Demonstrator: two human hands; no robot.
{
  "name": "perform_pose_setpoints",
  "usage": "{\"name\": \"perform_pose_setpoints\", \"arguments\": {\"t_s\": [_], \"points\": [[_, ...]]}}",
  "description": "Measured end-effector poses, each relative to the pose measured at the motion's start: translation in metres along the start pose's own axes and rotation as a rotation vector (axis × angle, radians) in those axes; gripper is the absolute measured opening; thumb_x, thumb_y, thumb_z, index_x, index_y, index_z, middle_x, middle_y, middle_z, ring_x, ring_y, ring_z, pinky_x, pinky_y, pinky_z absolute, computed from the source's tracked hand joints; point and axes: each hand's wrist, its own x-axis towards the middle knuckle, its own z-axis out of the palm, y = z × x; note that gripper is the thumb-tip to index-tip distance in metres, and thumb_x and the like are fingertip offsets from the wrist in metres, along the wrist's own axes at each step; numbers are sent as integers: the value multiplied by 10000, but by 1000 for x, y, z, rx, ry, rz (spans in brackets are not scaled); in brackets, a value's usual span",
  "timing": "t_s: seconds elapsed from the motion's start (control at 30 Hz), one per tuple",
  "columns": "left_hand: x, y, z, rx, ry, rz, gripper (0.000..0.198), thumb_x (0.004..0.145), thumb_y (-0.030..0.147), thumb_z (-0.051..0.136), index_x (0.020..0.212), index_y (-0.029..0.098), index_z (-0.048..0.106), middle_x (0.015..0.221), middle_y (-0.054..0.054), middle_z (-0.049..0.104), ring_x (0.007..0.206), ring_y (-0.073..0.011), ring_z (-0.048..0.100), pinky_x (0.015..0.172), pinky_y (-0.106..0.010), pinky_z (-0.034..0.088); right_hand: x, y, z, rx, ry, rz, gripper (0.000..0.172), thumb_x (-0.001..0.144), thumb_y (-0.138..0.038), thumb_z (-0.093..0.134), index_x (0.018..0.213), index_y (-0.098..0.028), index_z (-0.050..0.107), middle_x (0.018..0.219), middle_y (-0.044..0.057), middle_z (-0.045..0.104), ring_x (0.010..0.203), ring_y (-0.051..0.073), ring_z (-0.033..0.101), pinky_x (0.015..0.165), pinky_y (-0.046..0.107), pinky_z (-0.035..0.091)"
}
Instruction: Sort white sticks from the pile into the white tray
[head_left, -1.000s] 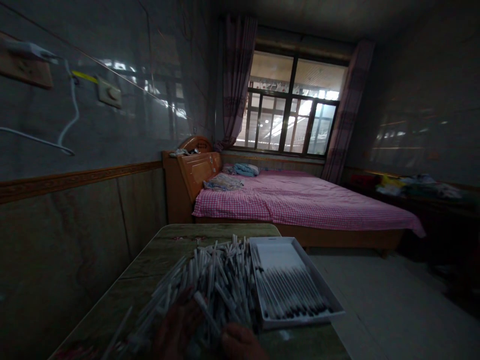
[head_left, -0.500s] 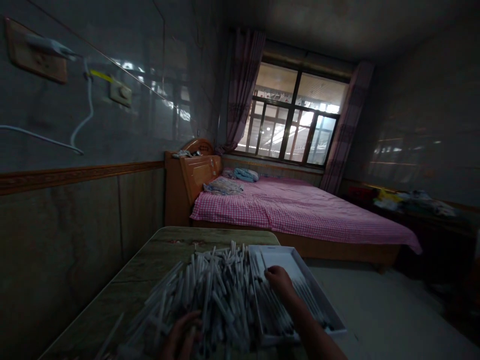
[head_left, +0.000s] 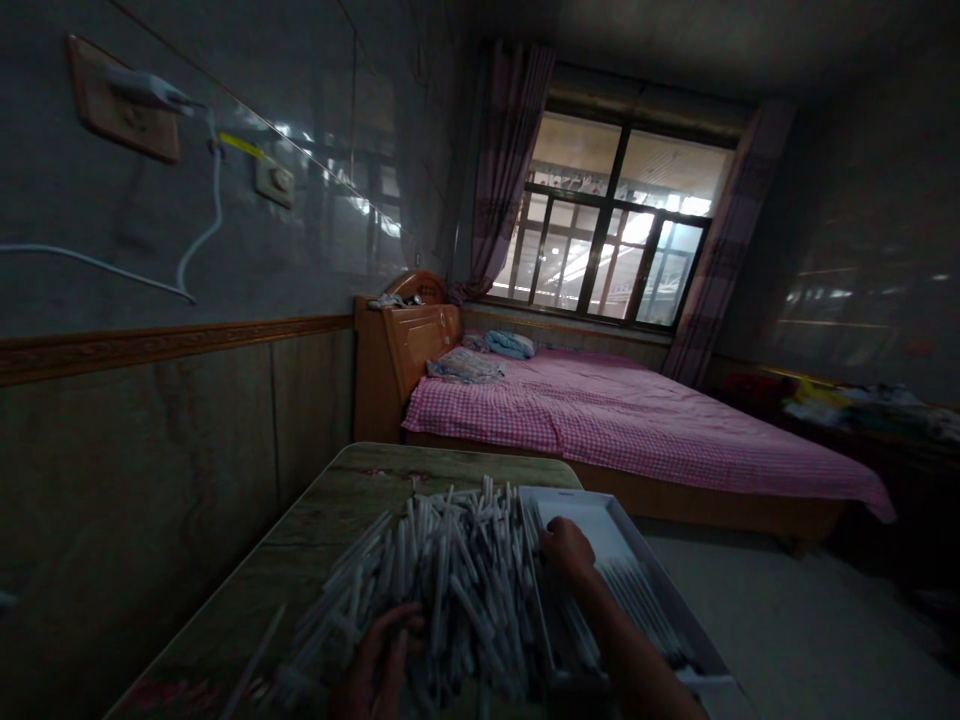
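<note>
A large heap of thin, whitish pen-like sticks [head_left: 450,580] lies across the table [head_left: 300,545], pointing in mixed directions. Against its right side stands a shallow white box [head_left: 660,570], where more sticks [head_left: 637,600] lie side by side in rows. My right hand [head_left: 568,545] is over the left part of the box, its fingers pinched on a thin stick that is mostly hidden. At the near edge of the heap, my left hand [head_left: 382,655] has its fingers curled among the sticks. Dimness and blur hide what lies between them.
A single stick [head_left: 255,660] lies apart at the table's left. Beyond the table is a bed [head_left: 622,410] with a pink checked sheet and a wooden headboard [head_left: 390,360]. A tiled wall [head_left: 187,430] runs along the left, with a charger [head_left: 150,90] plugged in.
The view has swung slightly left, shifting everything rightward. My right hand has lowered its stick toward the left side of the box. My left hand stays at the heap.
</note>
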Motion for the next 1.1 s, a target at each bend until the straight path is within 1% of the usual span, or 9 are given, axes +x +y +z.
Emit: {"name": "perform_pose_setpoints", "arguments": {"t_s": [0.1, 0.2, 0.27, 0.4, 0.47, 0.53, 0.77, 0.97, 1.1], "points": [[6, -1, -3, -16, -24, -36, 577, 693, 758, 635, 934, 247, 754, 851, -64, 821, 743, -269, 767, 695, -369, 618, -11, -3, -10, -4, 24, -35, 215, 1013, -328, 568, 1040, -160, 699, 1097, 82, 718, 999, 226, 691, 858, 392, 533], [8, 1, -3, -36, 23, -30, 570, 699, 747, 632, 924, 237, 748, 830, -66, 816, 709, -267, 760, 688, -386, 616, -35, -10, -18, 16, 80, -102, 264, 1002, -200, 492, 1154, -144, 700, 1200, 146, 702, 1082, 252, 683, 834, 322, 484], [8, 1, -2, -34, 28, -15, 548, 707, 731, 636, 919, 238, 748, 828, -64, 815, 699, -266, 757, 692, -392, 613, -58, -19, -17, 46, 93, -186, 292, 973, -159, 501, 1187, -171, 698, 1198, 107, 718, 1092, 217, 683, 835, 262, 458], [8, -1, -1, -35, -11, -19, 506, 717, 685, 654, 938, 241, 751, 840, -64, 820, 729, -268, 761, 696, -386, 612, -114, -50, 0, 89, 60, -359, 266, 902, -169, 588, 1120, -246, 720, 1068, 13, 775, 999, 171, 715, 779, 207, 447], [8, 0, -1, -44, 0, -34, 498, 698, 682, 667, 916, 242, 749, 829, -63, 821, 719, -270, 760, 679, -383, 614, -136, -68, 12, 50, 51, -420, 173, 908, -234, 586, 989, -226, 738, 944, 41, 788, 907, 225, 743, 697, 252, 459], [8, 3, -1, -43, 21, -40, 493, 690, 686, 660, 891, 244, 747, 818, -60, 820, 725, -275, 762, 673, -384, 616, -149, -85, 22, -22, 34, -479, 193, 923, -256, 558, 944, -208, 744, 921, 78, 793, 876, 263, 757, 664, 280, 470], [5, 7, -4, -12, -17, -8, 428, 756, 622, 628, 909, 240, 743, 846, -58, 820, 751, -268, 765, 693, -380, 616, -150, -112, 37, -145, 15, -538, 253, 930, -286, 549, 928, -173, 776, 945, 167, 789, 911, 357, 757, 698, 387, 535], [6, 0, -2, -50, -48, -41, 447, 741, 624, 656, 940, 231, 731, 880, -65, 817, 767, -269, 765, 707, -387, 617, -150, -98, 33, -106, 53, -446, 251, 921, -216, 513, 936, -167, 759, 895, 159, 794, 858, 355, 767, 642, 370, 523], [6, -2, 0, -83, -79, -132, 502, 720, 669, 658, 965, 235, 720, 937, -73, 817, 806, -284, 765, 708, -404, 625, -159, -80, 48, -10, 103, -466, 221, 949, -226, 491, 958, -203, 710, 856, 97, 792, 806, 301, 772, 608, 317, 488]]}}
